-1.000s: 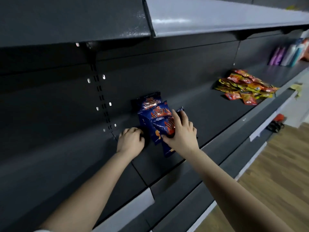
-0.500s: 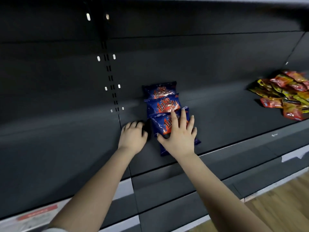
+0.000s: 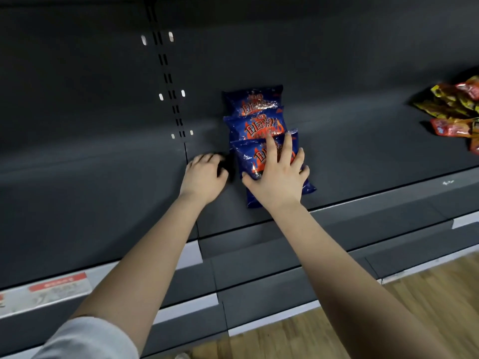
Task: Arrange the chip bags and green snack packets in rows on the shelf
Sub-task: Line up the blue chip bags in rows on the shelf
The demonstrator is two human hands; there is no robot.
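Several blue chip bags with orange lettering lie in one overlapping row running front to back on the dark shelf (image 3: 363,161): a rear bag (image 3: 252,99), a middle bag (image 3: 255,126) and a front bag (image 3: 250,159). My right hand (image 3: 277,177) rests flat on the front bag, fingers spread, pressing it down. A further blue bag corner (image 3: 307,187) shows under that hand. My left hand (image 3: 204,174) lies on the bare shelf just left of the row, fingers curled, holding nothing. No green packets are in sight.
A loose pile of red and yellow snack packets (image 3: 456,110) lies on the same shelf at the far right. A slotted upright (image 3: 168,81) runs down the back panel. Lower shelf edges carry a price label strip (image 3: 51,288). Wooden floor (image 3: 363,320) lies below.
The camera has turned left and down, so the upper shelf left the view. My right hand flattened from gripping the front bag to pressing on it. The left hand stayed put.
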